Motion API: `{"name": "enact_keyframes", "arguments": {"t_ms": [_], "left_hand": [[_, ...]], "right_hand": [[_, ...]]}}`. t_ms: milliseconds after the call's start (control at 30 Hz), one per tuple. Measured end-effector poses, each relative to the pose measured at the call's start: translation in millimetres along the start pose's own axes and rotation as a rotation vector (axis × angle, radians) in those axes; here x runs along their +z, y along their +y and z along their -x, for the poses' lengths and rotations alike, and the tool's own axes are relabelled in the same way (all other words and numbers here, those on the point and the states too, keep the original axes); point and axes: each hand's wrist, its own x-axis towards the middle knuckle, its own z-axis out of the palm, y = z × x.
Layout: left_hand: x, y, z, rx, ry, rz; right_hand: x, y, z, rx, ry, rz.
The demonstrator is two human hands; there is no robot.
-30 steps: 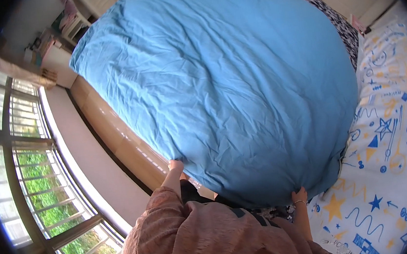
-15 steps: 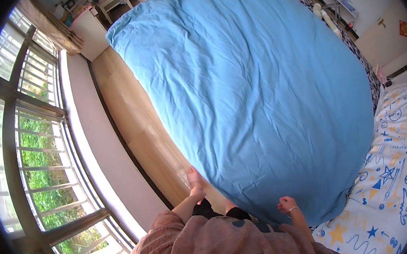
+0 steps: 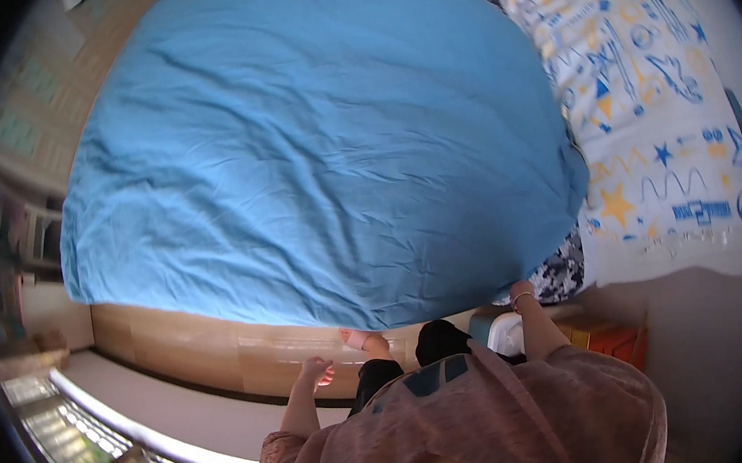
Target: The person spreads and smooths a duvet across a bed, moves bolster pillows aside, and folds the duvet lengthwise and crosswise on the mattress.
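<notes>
Right hand [image 3: 522, 290] is now back at the blue quilt [image 3: 320, 165]'s near edge; can't tell if fingers grip. Left hand [image 3: 317, 371] hangs clear, fingers loosely parted, empty. Quilt covers dark patterned sheet [image 3: 564, 268]; only its right end's getting adjusted, I'd say.

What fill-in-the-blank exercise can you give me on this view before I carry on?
The large quilt is coloured ____.
The left hand holds ____.
The bracelet is on the ____ wrist.
On the white bedding, the largest solid yellow shape is a ____.

Missing words: blue; nothing; right; star.
</notes>
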Motion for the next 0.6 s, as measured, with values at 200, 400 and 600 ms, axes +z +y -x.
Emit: {"name": "enact_keyframes", "arguments": {"t_ms": [200,400,600], "left_hand": [[35.4,46.9,-1.4,-0.001,-0.082,-0.2],[116.6,103.5,-23.9,0.412,-0.201,-0.54],[195.5,166.9,-12.3,0.513,-0.321,-0.66]], "right_hand": [[23.8,-7.0,5.0,0.84,-0.044,-2.028],[-120.2,-11.0,-18.9,0.635,0.482,-2.535],[-262.6,-31.6,-27.9,-0.39,0.326,-1.804]]}}
